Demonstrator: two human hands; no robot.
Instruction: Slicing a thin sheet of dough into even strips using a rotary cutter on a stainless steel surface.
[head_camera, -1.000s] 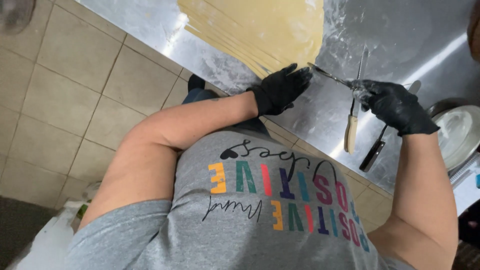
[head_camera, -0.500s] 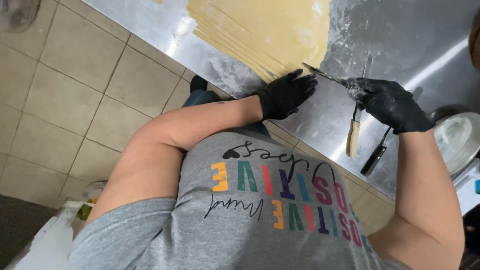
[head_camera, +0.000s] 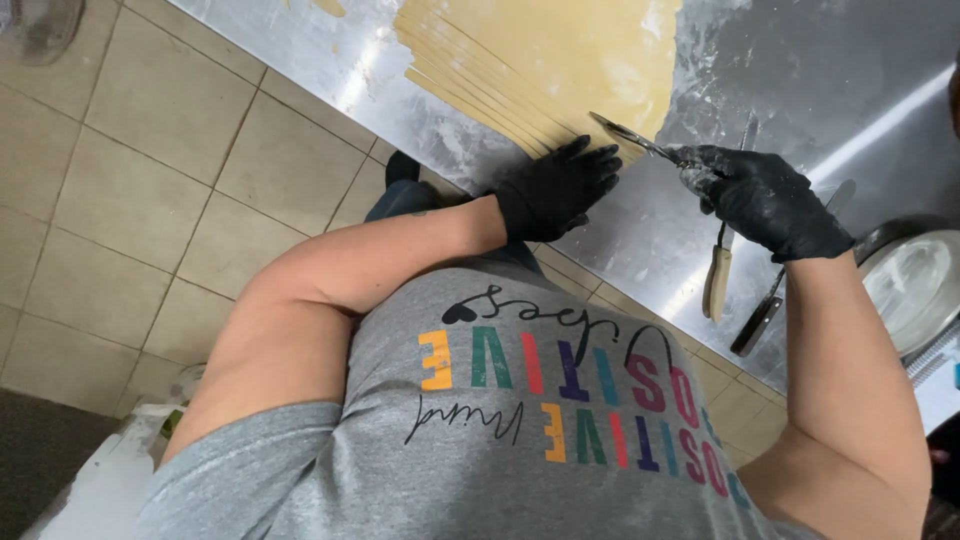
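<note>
While the black-gloved left hand (head_camera: 557, 187) rests spread and flat on the pale, strip-cut dough sheet (head_camera: 545, 55), fingers wide, it grips nothing. Alongside, the black-gloved right hand (head_camera: 765, 200) is clenched around thin metal scissors (head_camera: 640, 142), blades reaching the dough's edge.

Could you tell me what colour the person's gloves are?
Black, on both the left hand and right hand; head view.

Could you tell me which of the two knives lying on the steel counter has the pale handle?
The knife nearer the gloved right hand; the other, beside it toward the pan, has a black handle.
</note>
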